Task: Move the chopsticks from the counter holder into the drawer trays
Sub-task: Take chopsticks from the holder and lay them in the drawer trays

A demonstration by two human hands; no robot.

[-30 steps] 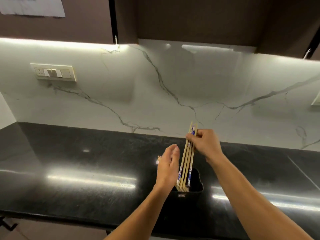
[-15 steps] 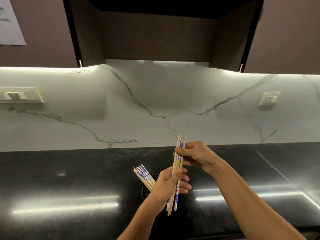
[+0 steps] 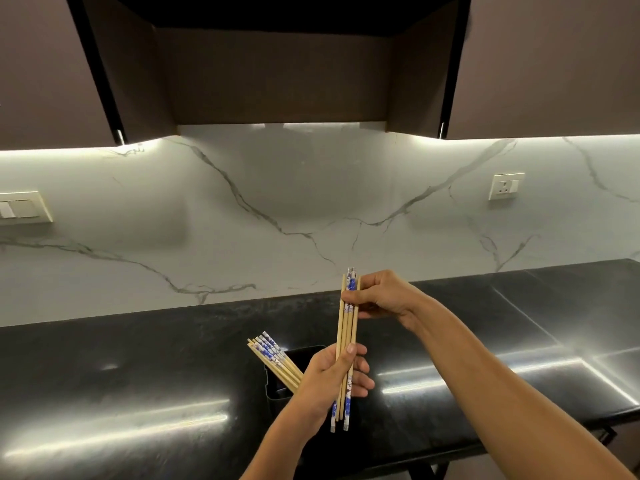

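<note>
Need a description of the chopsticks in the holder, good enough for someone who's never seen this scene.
On the black countertop below the marble backsplash, a black holder stands partly behind the left hand. The leaning chopsticks jut from it, tilted up and leftward, blue-patterned ends on top. Unlike the held bundle, upright between left hand and right hand, they rest in the holder.

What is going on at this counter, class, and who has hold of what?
A person holds a bundle of chopsticks upright above the black counter. The left hand grips its lower part and the right hand pinches it near the top. Other chopsticks lean leftward in the black holder beside the left hand. No drawer is in view.
</note>
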